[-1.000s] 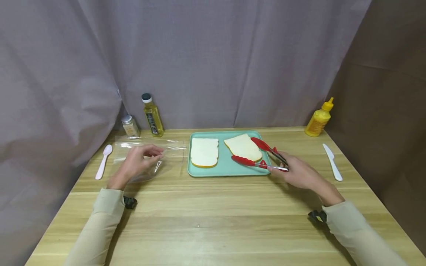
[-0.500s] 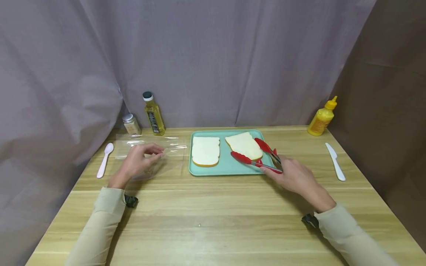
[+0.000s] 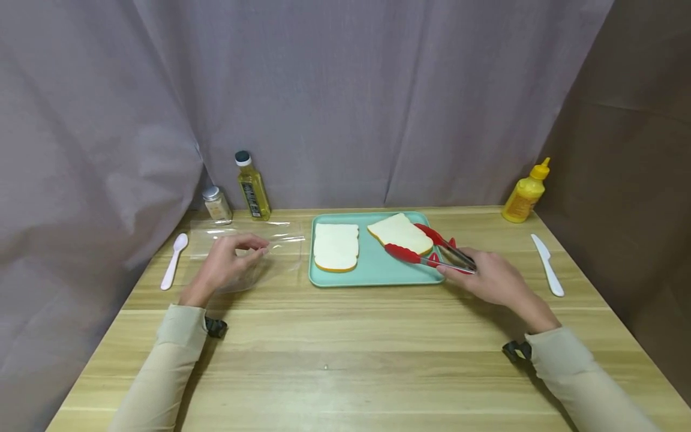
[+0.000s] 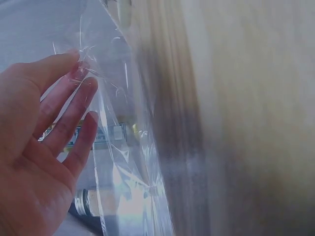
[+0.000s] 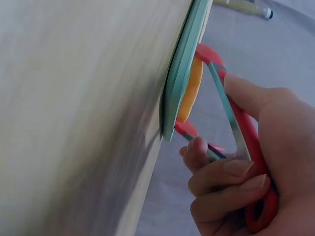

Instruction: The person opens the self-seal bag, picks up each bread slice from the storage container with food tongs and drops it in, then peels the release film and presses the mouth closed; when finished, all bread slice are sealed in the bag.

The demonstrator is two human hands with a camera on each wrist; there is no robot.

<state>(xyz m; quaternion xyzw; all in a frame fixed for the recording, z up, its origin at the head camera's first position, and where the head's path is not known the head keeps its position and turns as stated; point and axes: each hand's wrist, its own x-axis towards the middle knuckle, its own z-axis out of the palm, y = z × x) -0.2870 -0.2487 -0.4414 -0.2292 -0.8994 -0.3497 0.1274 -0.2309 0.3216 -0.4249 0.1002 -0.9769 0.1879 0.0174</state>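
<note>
In the head view, my left hand (image 3: 227, 261) pinches a clear plastic bag (image 3: 286, 252) that lies on the table at the left; the left wrist view shows thumb and forefinger on its film. My right hand (image 3: 493, 279) grips red-tipped tongs (image 3: 402, 254). Their tips straddle the near right end of a tilted bread slice (image 3: 400, 233) on a green tray (image 3: 372, 275). A second bread slice (image 3: 336, 246) lies straight on the tray's left half. From the right wrist, the tongs' red tips (image 5: 209, 53) meet the slice's orange crust (image 5: 191, 93).
Behind the bag stand an oil bottle (image 3: 254, 195) and a small jar (image 3: 218, 207). A pale spoon (image 3: 174, 262) lies at the far left. At the right are a yellow squeeze bottle (image 3: 523, 201) and a white knife (image 3: 547, 266). A grey curtain (image 3: 335, 102) closes off the back.
The tongs' tips have drawn closer together around the right slice, whose near end has shifted slightly. My left hand has stayed at the bag. The whole head view has drifted a little.
</note>
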